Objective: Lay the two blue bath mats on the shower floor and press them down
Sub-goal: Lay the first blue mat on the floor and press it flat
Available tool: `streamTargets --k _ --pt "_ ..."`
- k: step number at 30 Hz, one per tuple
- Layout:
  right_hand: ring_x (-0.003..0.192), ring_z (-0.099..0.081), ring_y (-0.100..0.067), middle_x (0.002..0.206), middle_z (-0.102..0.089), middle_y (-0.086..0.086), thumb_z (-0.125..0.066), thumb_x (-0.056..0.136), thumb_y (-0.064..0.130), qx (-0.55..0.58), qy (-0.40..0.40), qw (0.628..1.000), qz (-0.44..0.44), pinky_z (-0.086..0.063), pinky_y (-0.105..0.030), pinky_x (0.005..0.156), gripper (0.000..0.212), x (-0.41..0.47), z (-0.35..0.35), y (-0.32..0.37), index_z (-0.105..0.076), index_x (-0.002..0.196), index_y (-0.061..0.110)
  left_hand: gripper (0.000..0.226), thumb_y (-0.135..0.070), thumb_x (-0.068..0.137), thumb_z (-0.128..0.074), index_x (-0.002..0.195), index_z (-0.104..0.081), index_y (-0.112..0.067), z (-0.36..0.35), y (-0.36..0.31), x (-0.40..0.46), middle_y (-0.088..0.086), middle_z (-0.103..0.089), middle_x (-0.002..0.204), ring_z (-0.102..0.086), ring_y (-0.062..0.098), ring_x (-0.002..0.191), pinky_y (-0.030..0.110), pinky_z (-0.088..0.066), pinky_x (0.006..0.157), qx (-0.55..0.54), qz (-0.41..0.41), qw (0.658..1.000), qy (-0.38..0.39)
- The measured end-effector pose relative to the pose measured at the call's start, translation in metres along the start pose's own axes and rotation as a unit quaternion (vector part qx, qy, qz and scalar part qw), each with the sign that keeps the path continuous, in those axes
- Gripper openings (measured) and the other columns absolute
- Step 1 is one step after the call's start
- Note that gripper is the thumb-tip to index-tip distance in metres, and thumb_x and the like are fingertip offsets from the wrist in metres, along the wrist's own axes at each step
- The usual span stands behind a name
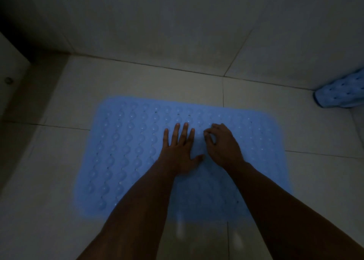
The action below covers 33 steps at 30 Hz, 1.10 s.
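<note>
A blue bath mat [126,151] with rows of bumps and small holes lies flat on the pale tiled shower floor [59,200]. My left hand [180,151] rests palm down on the mat's middle, fingers straight and spread. Just to its right, my right hand [221,145] sits on the mat with its fingers curled under, knuckles up; nothing shows in its grasp. A second blue mat [342,94] lies rolled or bunched at the far right, against the wall.
The light is dim. A tiled wall [177,23] rises just beyond the mat. A raised ledge [11,66] with a small round metal fitting [8,80] stands at the far left. Bare tiles surround the flat mat.
</note>
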State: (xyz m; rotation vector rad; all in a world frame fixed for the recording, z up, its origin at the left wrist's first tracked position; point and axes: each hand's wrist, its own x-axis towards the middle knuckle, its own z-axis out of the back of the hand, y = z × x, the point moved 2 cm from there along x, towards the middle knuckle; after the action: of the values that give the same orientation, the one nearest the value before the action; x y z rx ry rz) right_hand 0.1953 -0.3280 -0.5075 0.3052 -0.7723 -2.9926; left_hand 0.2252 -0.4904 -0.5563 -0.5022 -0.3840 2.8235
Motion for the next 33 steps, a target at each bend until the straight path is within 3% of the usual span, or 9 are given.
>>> streamTargets --k 2,4,7,10,14,19,26,30,33 --pt "0.116 -0.060 -0.029 0.117 -0.069 -0.008 -0.032 0.091 0.053 0.005 -0.002 1.000 0.014 -0.049 -0.042 0.099 0.057 0.004 0.009 0.017 -0.072 0.108 0.016 0.078 -0.064 0.099 -0.033 0.162 -0.014 -0.024 0.020 0.007 0.002 0.003 0.001 0.171 0.004 0.028 0.158 0.056 0.000 0.123 -0.017 -0.006 0.999 0.045" --pt "0.112 -0.062 -0.029 0.116 -0.069 -0.009 -0.035 0.091 0.051 -0.002 0.023 1.000 0.021 -0.050 -0.040 0.097 0.055 0.012 0.014 0.040 -0.072 0.110 0.015 0.056 -0.046 0.095 -0.038 0.146 -0.047 -0.023 0.046 0.022 -0.006 0.004 -0.045 0.155 -0.039 0.029 0.145 0.046 -0.035 0.111 -0.009 -0.034 0.999 -0.017" --pt "0.118 -0.059 -0.034 0.123 -0.066 -0.016 -0.044 0.099 0.034 -0.029 0.060 0.997 0.039 -0.044 -0.037 0.102 0.041 0.020 -0.006 0.067 -0.070 0.116 0.008 0.045 -0.036 0.083 -0.040 0.113 -0.068 -0.018 0.057 0.055 -0.033 0.004 -0.069 0.117 -0.062 0.033 0.118 0.042 -0.050 0.088 0.008 -0.009 0.993 -0.116" --pt "0.136 -0.045 -0.041 0.140 -0.053 -0.022 -0.030 0.101 0.034 -0.057 0.061 0.992 0.091 -0.036 -0.047 0.114 0.054 0.019 -0.046 0.097 -0.058 0.133 0.002 0.057 -0.038 0.079 -0.037 0.117 -0.071 -0.014 0.052 0.094 -0.058 0.008 -0.070 0.123 -0.063 0.036 0.122 0.048 -0.052 0.091 0.037 0.054 0.987 -0.146" --pt "0.155 -0.006 -0.035 0.167 -0.009 -0.018 -0.027 0.100 0.043 -0.127 0.076 0.985 0.092 -0.011 -0.056 0.123 0.067 0.002 -0.103 0.116 -0.026 0.156 0.007 0.063 -0.035 0.085 -0.032 0.135 -0.062 -0.012 0.049 0.127 -0.077 0.010 -0.062 0.139 -0.050 0.037 0.137 0.050 -0.045 0.102 0.059 0.100 0.982 -0.151" --pt "0.156 0.000 -0.030 0.168 -0.002 -0.016 -0.022 0.099 0.062 -0.176 -0.016 0.980 0.094 -0.007 -0.056 0.124 0.081 -0.012 -0.128 0.112 -0.017 0.159 0.008 0.062 -0.037 0.090 -0.033 0.139 -0.059 -0.012 0.052 0.145 -0.077 0.012 -0.057 0.145 -0.043 0.036 0.143 0.051 -0.041 0.109 0.075 0.102 0.978 -0.165" --pt "0.156 0.002 -0.027 0.168 -0.002 -0.014 -0.020 0.098 0.069 -0.187 -0.041 0.976 0.106 -0.007 -0.055 0.124 0.086 -0.014 -0.133 0.112 -0.019 0.159 0.008 0.059 -0.041 0.096 -0.033 0.142 -0.056 -0.013 0.056 0.172 -0.074 0.010 -0.051 0.151 -0.036 0.034 0.148 0.051 -0.037 0.112 0.104 0.102 0.972 -0.185" --pt "0.156 0.009 -0.026 0.168 0.007 -0.013 -0.016 0.095 0.074 -0.184 0.007 0.977 0.106 0.000 -0.055 0.124 0.092 -0.010 -0.134 0.115 -0.006 0.160 0.009 0.059 -0.041 0.096 -0.033 0.142 -0.057 -0.012 0.053 0.173 -0.073 0.011 -0.052 0.151 -0.037 0.035 0.147 0.052 -0.038 0.112 0.096 0.106 0.974 -0.178" --pt "0.154 0.016 -0.024 0.167 0.018 -0.011 -0.008 0.091 0.075 -0.176 0.107 0.975 0.087 0.006 -0.053 0.124 0.095 -0.003 -0.122 0.115 0.003 0.160 0.010 0.061 -0.043 0.097 -0.031 0.143 -0.055 -0.012 0.055 0.161 -0.073 0.012 -0.050 0.152 -0.039 0.037 0.146 0.053 -0.040 0.111 0.088 0.100 0.978 -0.162"
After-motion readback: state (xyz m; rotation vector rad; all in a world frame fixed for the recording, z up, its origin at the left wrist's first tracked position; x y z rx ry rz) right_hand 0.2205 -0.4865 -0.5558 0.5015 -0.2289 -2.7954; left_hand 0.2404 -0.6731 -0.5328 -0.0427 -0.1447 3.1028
